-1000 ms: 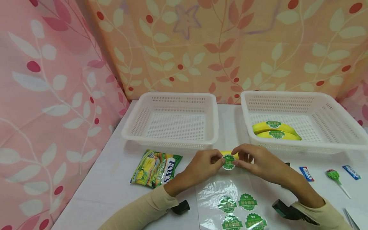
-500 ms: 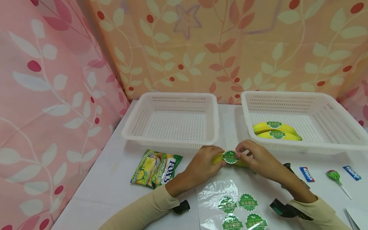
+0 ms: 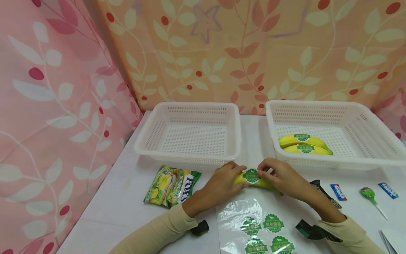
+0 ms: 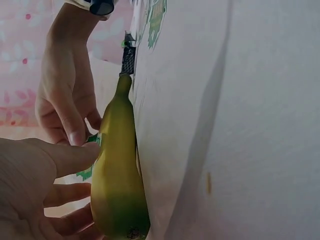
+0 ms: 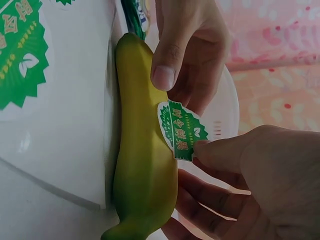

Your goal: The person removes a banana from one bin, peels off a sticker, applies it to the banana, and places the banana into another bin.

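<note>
A yellow banana point(image 3: 264, 184) with greenish ends lies on the white table in front of the person. Its left part is gripped by the left hand point(image 3: 224, 179), thumb on the near side and fingers on the far side. A round green and white sticker point(image 3: 251, 176) sits against the banana's upper side. Thumb and fingers of the right hand point(image 3: 287, 179) pinch the sticker's right edge. In the right wrist view one part of the sticker point(image 5: 186, 131) stands away from the peel, while its other edge lies on the banana point(image 5: 145, 150).
A clear sheet point(image 3: 229, 215) with several green stickers lies nearer. Behind are two white baskets point(image 3: 187, 157) point(image 3: 336, 163); the right one holds two stickered bananas point(image 3: 287, 141). A Fox's candy bag point(image 3: 171, 185) lies left; a lollipop point(image 3: 368, 193), small wrapped candies point(image 3: 338, 192) and tweezers point(image 3: 387, 241) lie right.
One second ago both hands held the sticker's edges above the banana. The left hand has since let go of the sticker and gripped the banana; the sticker now lies against it.
</note>
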{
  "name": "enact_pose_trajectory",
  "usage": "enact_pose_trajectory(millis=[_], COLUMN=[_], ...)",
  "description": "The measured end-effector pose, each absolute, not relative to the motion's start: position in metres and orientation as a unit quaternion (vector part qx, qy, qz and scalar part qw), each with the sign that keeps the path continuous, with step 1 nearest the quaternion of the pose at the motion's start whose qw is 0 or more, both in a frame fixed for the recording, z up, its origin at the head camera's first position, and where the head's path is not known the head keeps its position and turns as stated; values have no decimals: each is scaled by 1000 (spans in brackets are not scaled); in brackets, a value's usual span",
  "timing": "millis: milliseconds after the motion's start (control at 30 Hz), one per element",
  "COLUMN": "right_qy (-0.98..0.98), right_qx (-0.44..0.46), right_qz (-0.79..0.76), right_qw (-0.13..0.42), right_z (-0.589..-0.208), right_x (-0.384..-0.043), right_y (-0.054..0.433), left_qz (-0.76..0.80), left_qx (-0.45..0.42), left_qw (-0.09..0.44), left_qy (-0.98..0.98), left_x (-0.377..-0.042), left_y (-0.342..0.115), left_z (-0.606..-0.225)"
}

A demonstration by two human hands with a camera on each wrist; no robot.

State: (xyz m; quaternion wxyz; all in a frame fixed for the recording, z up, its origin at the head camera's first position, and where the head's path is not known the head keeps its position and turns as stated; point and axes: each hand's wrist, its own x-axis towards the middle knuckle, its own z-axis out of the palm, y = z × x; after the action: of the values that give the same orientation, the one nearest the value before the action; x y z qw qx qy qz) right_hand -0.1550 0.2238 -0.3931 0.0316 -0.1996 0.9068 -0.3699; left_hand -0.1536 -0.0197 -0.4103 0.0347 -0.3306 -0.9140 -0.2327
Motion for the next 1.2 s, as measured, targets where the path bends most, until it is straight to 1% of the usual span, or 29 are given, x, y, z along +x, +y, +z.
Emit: enact_pose_trajectory(millis=[100,200,400,567,667,767,900,1033,1200], right_qy=[903,901,904,905,903,906,917,924,930], right_qx=[-211,-218,-211,-225,-254,-265,-255,-251,-245], right_qz=[-371,-372,-369,-359,-346,-327,-300,-284,-268], right_qw=[36,43,50,28,26,45,60,57,54], right_z=[-392,-392,-394,-396,-395,-396,-398,-398,-396], right_x=[-154,-152,-152,-151,-149,-149,-149,-148,-147], right_y=[222,221,218,217,218,217,215,213,210], left_qz=[-249,-257,-260,-270,-269,-268,-252,-234,-224], left_qx=[-326,-325,-323,-312,-313,-316,-322,-330,-334], left_qw=[8,-8,-12,-20,-20,-15,-1,11,11], left_qy=[-912,-910,-910,-911,-911,-910,-913,-914,-915], left_x=[-154,-155,-154,-154,-153,-153,-153,-153,-154], left_y=[-21,-21,-21,-21,-21,-22,-22,-22,-21], left_z=[-409,-410,-410,-409,-409,-410,-411,-412,-411])
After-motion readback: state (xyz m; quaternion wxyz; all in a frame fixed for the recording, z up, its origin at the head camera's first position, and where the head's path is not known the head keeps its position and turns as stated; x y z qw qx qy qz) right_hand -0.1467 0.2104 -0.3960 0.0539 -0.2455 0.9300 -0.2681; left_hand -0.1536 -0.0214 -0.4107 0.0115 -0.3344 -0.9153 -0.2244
